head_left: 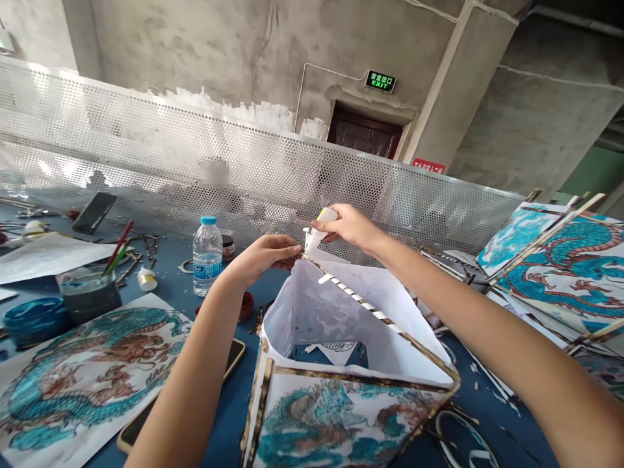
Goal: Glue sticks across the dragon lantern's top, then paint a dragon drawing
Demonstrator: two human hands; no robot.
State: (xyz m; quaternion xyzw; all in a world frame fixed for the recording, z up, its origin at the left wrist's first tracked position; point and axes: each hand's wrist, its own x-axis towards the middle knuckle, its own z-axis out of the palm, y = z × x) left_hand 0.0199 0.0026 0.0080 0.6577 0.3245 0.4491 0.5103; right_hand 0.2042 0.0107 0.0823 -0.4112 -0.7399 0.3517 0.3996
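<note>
Bare grey concrete wall [205, 45] and a silvery perforated metal screen [277, 166] fill twelve o'clock, beyond a cluttered blue worktop [168, 281]. At six o'clock stands a box of blue-and-brown painted white paper [316, 419] on dark-scorched thin sticks [361, 378]; it looks light, its paper soft and easily torn (better lifted by the sticks). The left hand's [266, 257] grip pinches the far end of the white-banded top stick [364, 302]; the right hand's [351, 224] grip wraps a small white plastic bottle [316, 238], probably squeezable.
</note>
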